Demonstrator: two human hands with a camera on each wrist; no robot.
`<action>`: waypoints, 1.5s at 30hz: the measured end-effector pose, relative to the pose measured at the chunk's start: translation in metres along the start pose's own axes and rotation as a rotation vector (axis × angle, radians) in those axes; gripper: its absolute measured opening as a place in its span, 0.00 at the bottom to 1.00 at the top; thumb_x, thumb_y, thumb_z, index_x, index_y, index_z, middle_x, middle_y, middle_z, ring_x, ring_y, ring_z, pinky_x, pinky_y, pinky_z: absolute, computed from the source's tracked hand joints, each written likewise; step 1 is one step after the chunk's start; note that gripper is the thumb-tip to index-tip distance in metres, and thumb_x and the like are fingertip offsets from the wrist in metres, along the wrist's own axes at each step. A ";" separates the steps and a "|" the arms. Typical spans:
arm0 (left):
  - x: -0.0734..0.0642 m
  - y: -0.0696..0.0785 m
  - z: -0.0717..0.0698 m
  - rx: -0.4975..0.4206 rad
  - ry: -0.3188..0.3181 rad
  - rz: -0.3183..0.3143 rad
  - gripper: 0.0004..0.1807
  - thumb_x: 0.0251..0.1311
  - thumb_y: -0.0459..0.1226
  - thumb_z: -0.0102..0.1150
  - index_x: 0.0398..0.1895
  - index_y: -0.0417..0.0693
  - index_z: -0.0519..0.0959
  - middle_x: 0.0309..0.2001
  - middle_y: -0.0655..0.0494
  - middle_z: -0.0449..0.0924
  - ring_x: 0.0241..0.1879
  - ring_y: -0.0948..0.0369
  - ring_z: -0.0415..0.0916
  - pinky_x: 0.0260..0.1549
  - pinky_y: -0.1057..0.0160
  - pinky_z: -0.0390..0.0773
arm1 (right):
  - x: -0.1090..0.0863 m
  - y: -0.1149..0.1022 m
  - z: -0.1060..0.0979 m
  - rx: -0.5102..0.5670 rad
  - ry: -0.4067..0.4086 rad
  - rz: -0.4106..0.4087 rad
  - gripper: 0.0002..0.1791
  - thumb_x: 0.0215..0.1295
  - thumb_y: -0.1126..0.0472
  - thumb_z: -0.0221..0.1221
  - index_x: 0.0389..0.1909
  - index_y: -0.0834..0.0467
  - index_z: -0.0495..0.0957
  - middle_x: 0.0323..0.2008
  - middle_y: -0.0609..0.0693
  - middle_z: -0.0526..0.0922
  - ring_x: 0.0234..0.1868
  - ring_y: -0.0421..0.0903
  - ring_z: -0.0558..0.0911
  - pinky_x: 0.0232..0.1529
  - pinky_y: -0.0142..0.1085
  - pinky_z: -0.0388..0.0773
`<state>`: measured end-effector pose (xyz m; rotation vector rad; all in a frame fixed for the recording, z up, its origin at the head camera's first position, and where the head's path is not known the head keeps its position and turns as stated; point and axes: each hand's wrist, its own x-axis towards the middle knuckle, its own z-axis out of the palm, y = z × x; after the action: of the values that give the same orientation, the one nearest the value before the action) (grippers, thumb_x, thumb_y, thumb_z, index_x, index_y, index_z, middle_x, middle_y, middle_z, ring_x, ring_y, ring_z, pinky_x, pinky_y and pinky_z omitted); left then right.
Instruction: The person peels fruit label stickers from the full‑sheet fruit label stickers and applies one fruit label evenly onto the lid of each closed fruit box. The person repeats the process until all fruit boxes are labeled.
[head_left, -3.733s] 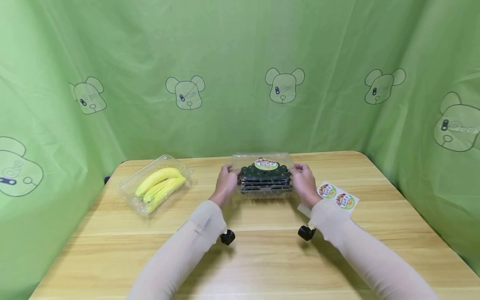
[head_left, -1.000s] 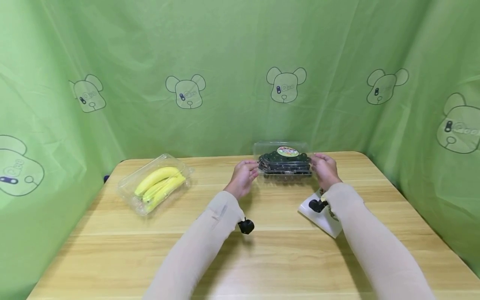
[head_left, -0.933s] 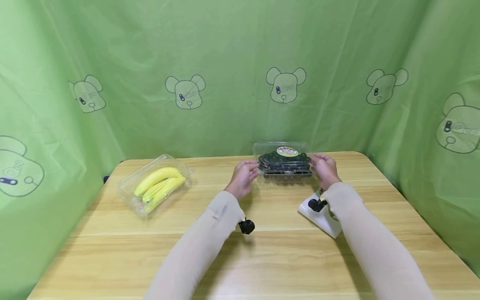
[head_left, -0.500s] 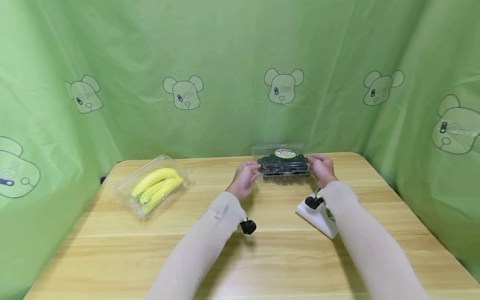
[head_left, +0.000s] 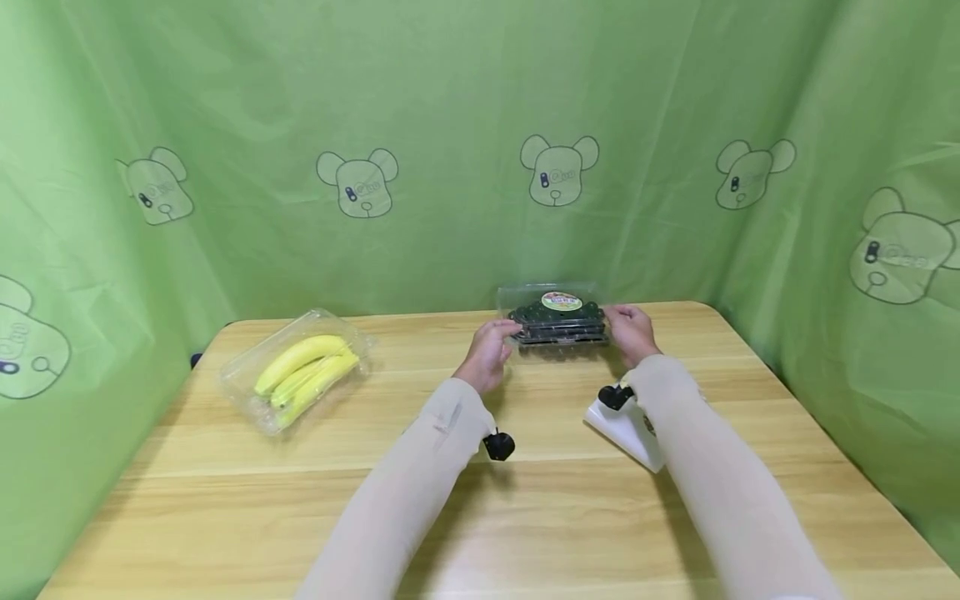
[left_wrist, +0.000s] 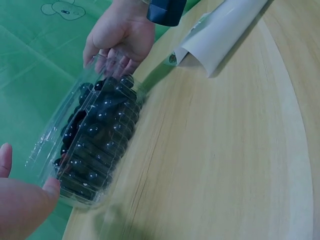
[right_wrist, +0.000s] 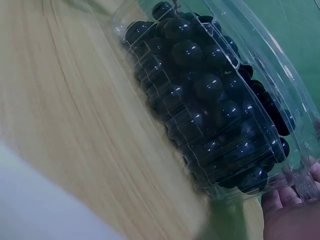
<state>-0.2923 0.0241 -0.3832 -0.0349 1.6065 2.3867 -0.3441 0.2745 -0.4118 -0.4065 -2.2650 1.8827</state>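
Note:
Near the table's back edge is a clear plastic clamshell box (head_left: 558, 333) full of dark grapes (right_wrist: 207, 87). An oval fruit sticker (head_left: 562, 301) lies on its lid. My left hand (head_left: 487, 354) holds the box's left end, thumb at the rim in the left wrist view. At the opposite end, the fingers of my right hand (head_left: 632, 332) curl round the plastic edge. In the left wrist view the right hand (left_wrist: 125, 35) shows beyond the grapes.
A clear box with bananas (head_left: 300, 375) lies at the back left of the wooden table (head_left: 525, 525). A curled white sticker sheet (head_left: 624, 433) lies partly under my right sleeve. Green curtain (head_left: 450, 258) surrounds the table behind and at both sides.
Since the oldest frame, both hands have moved the grape box back and to the right, and the sticker sheet has become curled. Over the last second the hands barely move; the view shifts slightly.

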 end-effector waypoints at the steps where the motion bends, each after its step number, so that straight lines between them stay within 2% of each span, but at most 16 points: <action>1: 0.000 0.000 0.000 0.011 -0.006 0.004 0.23 0.66 0.32 0.52 0.62 0.32 0.65 0.70 0.45 0.57 0.73 0.49 0.47 0.71 0.51 0.48 | 0.001 0.000 0.000 -0.001 -0.001 -0.001 0.27 0.73 0.56 0.50 0.66 0.69 0.61 0.61 0.61 0.66 0.60 0.54 0.67 0.64 0.42 0.66; 4: 0.001 0.000 -0.001 0.031 -0.020 0.001 0.24 0.66 0.33 0.51 0.64 0.32 0.65 0.69 0.46 0.58 0.72 0.50 0.47 0.71 0.50 0.48 | 0.001 -0.003 0.001 -0.003 -0.005 0.001 0.29 0.74 0.55 0.49 0.67 0.69 0.59 0.65 0.64 0.64 0.65 0.57 0.64 0.67 0.45 0.63; 9: 0.002 0.001 -0.002 0.043 -0.023 -0.017 0.25 0.67 0.34 0.51 0.65 0.34 0.65 0.72 0.47 0.54 0.73 0.48 0.46 0.71 0.50 0.48 | 0.001 -0.005 0.003 -0.028 -0.007 0.029 0.29 0.74 0.54 0.48 0.69 0.67 0.58 0.66 0.63 0.63 0.65 0.57 0.64 0.67 0.44 0.64; 13: 0.004 0.002 -0.001 0.051 -0.015 -0.018 0.25 0.67 0.34 0.52 0.65 0.35 0.65 0.70 0.47 0.57 0.72 0.49 0.47 0.71 0.50 0.49 | 0.002 -0.005 0.003 -0.034 -0.008 0.048 0.30 0.75 0.52 0.47 0.70 0.66 0.57 0.66 0.63 0.63 0.65 0.57 0.64 0.66 0.43 0.65; 22: 0.006 0.004 0.000 0.074 -0.008 -0.025 0.25 0.65 0.34 0.54 0.63 0.35 0.66 0.70 0.48 0.58 0.72 0.50 0.48 0.71 0.50 0.49 | 0.005 -0.003 0.005 -0.087 -0.006 0.011 0.30 0.75 0.52 0.45 0.69 0.67 0.58 0.66 0.65 0.64 0.65 0.58 0.65 0.66 0.45 0.64; 34: 0.005 0.005 0.001 0.091 -0.015 -0.026 0.24 0.65 0.33 0.53 0.64 0.36 0.67 0.70 0.47 0.60 0.72 0.50 0.50 0.70 0.49 0.50 | -0.003 -0.010 -0.003 -0.192 -0.046 0.019 0.32 0.76 0.48 0.42 0.70 0.67 0.56 0.64 0.66 0.66 0.63 0.60 0.67 0.65 0.47 0.66; 38: 0.003 0.008 -0.002 0.111 -0.008 -0.015 0.26 0.65 0.34 0.54 0.65 0.37 0.66 0.71 0.47 0.58 0.72 0.48 0.49 0.70 0.47 0.48 | -0.005 -0.014 -0.003 -0.204 -0.053 0.016 0.32 0.77 0.49 0.42 0.70 0.68 0.56 0.63 0.66 0.67 0.62 0.60 0.68 0.64 0.46 0.67; 41: -0.003 0.014 -0.006 0.155 0.014 0.009 0.26 0.64 0.35 0.55 0.64 0.37 0.66 0.70 0.45 0.60 0.71 0.47 0.51 0.70 0.46 0.50 | -0.007 -0.017 -0.002 -0.227 -0.047 0.018 0.32 0.77 0.48 0.42 0.70 0.67 0.57 0.63 0.66 0.67 0.63 0.59 0.68 0.64 0.46 0.67; 45: -0.017 0.028 -0.015 0.231 0.061 0.037 0.26 0.65 0.37 0.55 0.65 0.39 0.65 0.67 0.45 0.63 0.69 0.46 0.56 0.68 0.47 0.54 | -0.009 -0.024 -0.002 -0.335 -0.019 -0.016 0.33 0.77 0.46 0.40 0.70 0.66 0.58 0.64 0.66 0.67 0.63 0.61 0.67 0.65 0.50 0.66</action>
<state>-0.2840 -0.0031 -0.3607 -0.0337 1.9158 2.2305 -0.3375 0.2692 -0.3871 -0.4130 -2.5930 1.5033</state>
